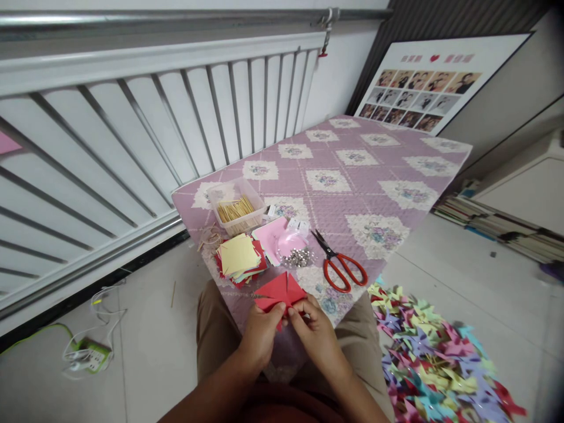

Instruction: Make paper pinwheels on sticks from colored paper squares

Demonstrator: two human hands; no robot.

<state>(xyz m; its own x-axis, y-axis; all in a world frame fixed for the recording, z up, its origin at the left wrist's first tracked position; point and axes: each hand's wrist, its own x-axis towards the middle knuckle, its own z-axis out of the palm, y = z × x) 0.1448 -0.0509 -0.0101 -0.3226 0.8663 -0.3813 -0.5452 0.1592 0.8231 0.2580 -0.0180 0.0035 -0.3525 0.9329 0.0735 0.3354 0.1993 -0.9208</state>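
Note:
Both hands hold a red paper square (273,289) with slits cut in from its corners, over the near end of the table. My left hand (261,333) pinches its lower left part with the thumb on top. The fingers of my right hand (315,329) are closed on its lower right edge. Beyond my left hand lies a stack of cut paper squares (238,256), yellow on top with red beneath. Silvery pins (297,257) sit in a round clear dish beside pink paper (267,238). Red-handled scissors (338,264) rest to the right, blades apart.
A clear plastic box (220,218) of thin sticks stands behind the stack on the patterned tablecloth (374,191). Many coloured paper pinwheels (445,364) cover the floor at right. A radiator (176,117) borders the table's left side; a power strip (96,356) lies on the floor.

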